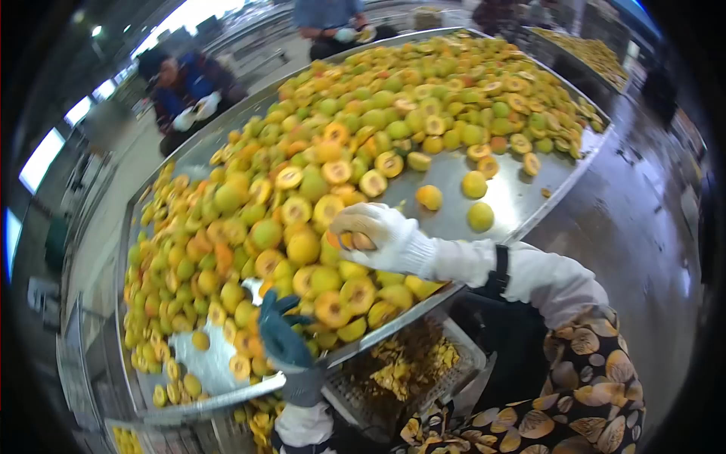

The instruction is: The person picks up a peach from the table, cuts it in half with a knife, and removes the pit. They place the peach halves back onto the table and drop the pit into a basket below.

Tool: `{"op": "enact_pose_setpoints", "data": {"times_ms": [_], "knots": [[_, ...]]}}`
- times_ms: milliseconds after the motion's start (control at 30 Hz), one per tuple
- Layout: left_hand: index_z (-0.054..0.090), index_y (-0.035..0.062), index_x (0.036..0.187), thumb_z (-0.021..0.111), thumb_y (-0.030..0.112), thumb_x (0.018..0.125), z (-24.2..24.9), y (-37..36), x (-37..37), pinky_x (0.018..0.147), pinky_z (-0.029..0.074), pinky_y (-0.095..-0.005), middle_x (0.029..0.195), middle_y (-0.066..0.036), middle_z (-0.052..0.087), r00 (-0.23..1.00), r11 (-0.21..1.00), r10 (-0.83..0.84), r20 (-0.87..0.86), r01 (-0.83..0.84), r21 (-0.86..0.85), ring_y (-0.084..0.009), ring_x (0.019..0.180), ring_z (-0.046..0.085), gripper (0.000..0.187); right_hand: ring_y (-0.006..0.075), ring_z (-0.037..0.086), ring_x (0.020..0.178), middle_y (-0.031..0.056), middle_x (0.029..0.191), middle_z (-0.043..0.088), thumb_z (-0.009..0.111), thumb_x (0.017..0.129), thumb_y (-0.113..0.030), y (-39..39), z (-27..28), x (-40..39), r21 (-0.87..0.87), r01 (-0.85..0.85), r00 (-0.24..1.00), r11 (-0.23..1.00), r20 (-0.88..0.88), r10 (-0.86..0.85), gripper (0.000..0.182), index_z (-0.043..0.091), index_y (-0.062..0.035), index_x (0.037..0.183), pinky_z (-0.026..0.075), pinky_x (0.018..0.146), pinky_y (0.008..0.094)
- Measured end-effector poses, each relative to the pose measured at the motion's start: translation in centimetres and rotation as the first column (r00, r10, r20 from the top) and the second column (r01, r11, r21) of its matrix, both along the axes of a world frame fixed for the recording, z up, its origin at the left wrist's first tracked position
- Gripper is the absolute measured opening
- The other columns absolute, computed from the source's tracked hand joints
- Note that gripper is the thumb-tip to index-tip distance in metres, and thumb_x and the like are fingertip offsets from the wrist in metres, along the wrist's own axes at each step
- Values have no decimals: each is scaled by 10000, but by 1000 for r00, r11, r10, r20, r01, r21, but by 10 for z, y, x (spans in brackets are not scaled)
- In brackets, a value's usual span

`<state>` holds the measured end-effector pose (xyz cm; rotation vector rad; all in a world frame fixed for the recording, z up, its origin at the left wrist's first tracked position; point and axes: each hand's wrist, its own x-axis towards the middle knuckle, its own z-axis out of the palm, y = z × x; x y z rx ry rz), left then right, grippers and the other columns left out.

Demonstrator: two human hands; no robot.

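Observation:
A large heap of yellow peaches (302, 246), some whole and some cut in half with the stone or its hollow showing, covers the metal table (454, 178). My left hand (286, 333), in a dark teal glove, is over the near edge of the heap. Its fingers and thumb are apart, with nothing visible between them. Further right, my right hand (382, 236) wears a white glove with a tan palm and hovers at the peaches. Its fingers are curled; something small, dark and orange shows at the fingertips, too little to identify.
Below the table's near edge stands a plastic crate (461, 352) with wet yellow-brown scraps (404, 363). Across the table, one person (189, 98) sits at the left and another (333, 26) at the back, both gloved. Another table of fruit (586, 53) stands behind at right.

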<state>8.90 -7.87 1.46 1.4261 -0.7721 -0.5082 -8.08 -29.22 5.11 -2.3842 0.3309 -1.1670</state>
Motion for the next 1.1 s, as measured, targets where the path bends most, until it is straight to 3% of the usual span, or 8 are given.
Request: {"op": "enact_pose_setpoints", "data": {"times_ms": [100,133,200,233,367,700,867,1100], "knots": [[356,-35,1474,452,317,1070,28,-19,-36,1065,441,-399,1326,-199,573,650,907,-416,-636,247,-341,-295,1221,563,545,316,638,1050,88,1120,655,806,757,-221,53,28,-1,-179,-268,963,947,-27,268,433,631,-125,1141,500,897,453],[353,-42,1476,419,320,1080,11,-13,-45,1075,432,-393,1348,-192,559,988,972,-155,-24,148,-182,-280,1242,546,541,325,619,1108,93,1175,641,814,753,-238,64,30,0,-291,-345,939,892,-107,328,474,628,-112,1171,493,927,470],[413,-43,1433,398,384,1077,-5,-4,-55,1040,461,-370,1324,-189,574,998,987,-45,52,53,-151,-256,1211,568,556,333,609,1129,96,1197,631,818,754,-243,85,33,-8,-247,-308,951,919,-103,292,480,626,-114,1175,487,946,478],[477,-37,1389,409,445,1065,0,-5,-54,995,499,-352,1279,-192,603,814,963,-214,-540,84,-255,-248,1160,607,585,337,605,1140,97,1208,626,820,754,-246,94,39,-14,-232,-280,959,931,-100,264,483,626,-115,1176,484,956,482],[539,-9,1283,416,498,1048,12,29,-51,831,574,-303,1059,-148,672,844,963,-227,-486,122,-239,-204,953,671,572,408,674,977,196,992,687,749,829,-489,145,86,-51,557,308,809,771,-579,96,590,587,-73,1213,545,825,466],[559,-26,1230,385,475,1068,11,73,-89,876,543,-345,1084,-160,675,970,996,38,240,-17,-89,-220,964,655,555,396,673,643,199,691,649,622,945,-455,213,38,-60,275,146,856,950,-516,18,414,588,-46,998,523,546,482],[617,-39,1162,403,490,1061,24,72,-111,818,545,-320,1029,-150,694,948,964,38,-317,-118,-238,-204,882,664,579,404,667,625,198,680,649,601,950,-476,216,20,-60,239,140,845,961,-534,10,432,601,-44,966,514,518,478],[626,-44,1168,373,478,1073,28,65,-120,801,538,-310,993,-142,696,979,988,99,-180,-119,-101,-184,861,657,587,258,541,421,114,563,551,484,1004,-496,196,-8,-58,823,-89,873,562,-207,441,495,581,-19,914,451,417,366]]}}
